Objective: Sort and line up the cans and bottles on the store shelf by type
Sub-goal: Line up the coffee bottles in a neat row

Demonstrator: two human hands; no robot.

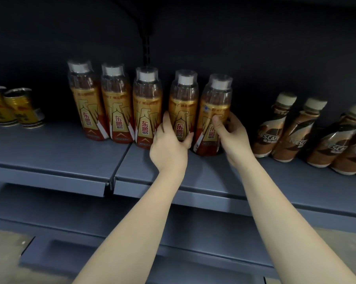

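Dim overall: the back wall (255, 48) behind the gold-labelled bottles (146, 107) sinks into near black. Soft frontal light lifts their labels, with faint glare on the plastic. Wide-angle bending tilts items far either side; edges look soft.

A dark back panel (50, 37) closes off the rear of the unit, matt and deep in shadow. A black slotted upright (146, 52) runs down its middle, and a curved bracket arm (132, 16) branches off toward the top left. Below, a lower shelf (132, 220) of the same grey-blue metal juts forward, and a further tier (111, 263) lies beneath it. Pale beige floor (5, 249) shows at the bottom left corner, and a strip of it shows at the right edge.
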